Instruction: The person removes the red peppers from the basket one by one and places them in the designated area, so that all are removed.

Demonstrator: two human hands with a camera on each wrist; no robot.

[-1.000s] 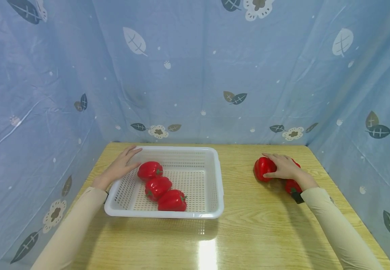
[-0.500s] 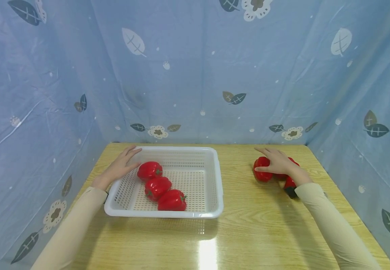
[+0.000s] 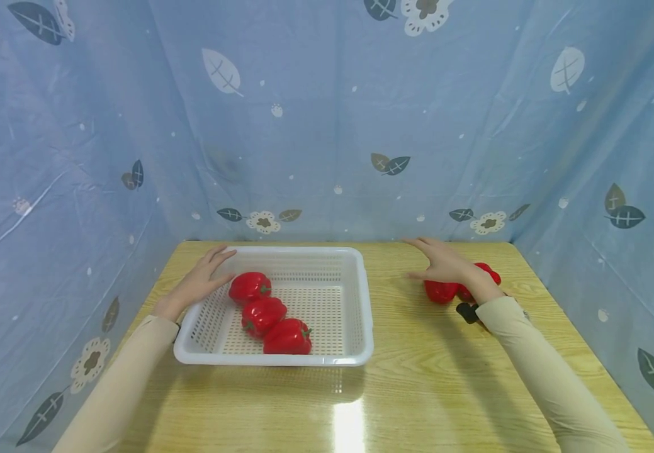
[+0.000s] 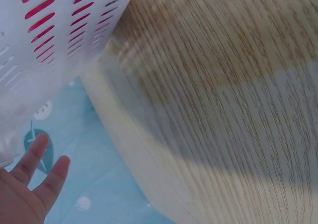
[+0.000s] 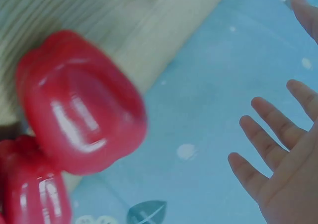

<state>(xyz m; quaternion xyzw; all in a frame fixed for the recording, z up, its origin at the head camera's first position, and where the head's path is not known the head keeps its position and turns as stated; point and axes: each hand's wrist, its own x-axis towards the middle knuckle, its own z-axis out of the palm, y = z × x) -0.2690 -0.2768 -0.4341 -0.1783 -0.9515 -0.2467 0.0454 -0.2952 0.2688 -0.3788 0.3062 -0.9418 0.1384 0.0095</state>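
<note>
Three red bell peppers (image 3: 264, 316) lie in a diagonal row inside a white plastic basket (image 3: 367, 302) on the left of the table. At the basket's left rim is my left hand (image 3: 199, 283), fingers extended toward the back corner and thumb over the inside. In the left wrist view two spread fingers (image 4: 52, 182) show beside the perforated wall. My right hand (image 3: 445, 263) is over the near side of more red bell peppers (image 3: 442, 292) on the right, spread and holding nothing. The right wrist view shows a large pepper (image 5: 82, 105) apart from the spread fingers, with another pepper (image 5: 37, 189) touching it.
The wooden table (image 3: 259, 409) has a bare stretch between basket and right peppers. A blue patterned curtain (image 3: 327, 126) encloses the back and both sides. A black wrist strap piece (image 3: 467, 312) hangs by the right sleeve.
My right hand has drawn away from the right-hand peppers, moving left and up with its fingers spreading. My left hand and the peppers in the basket stay put.
</note>
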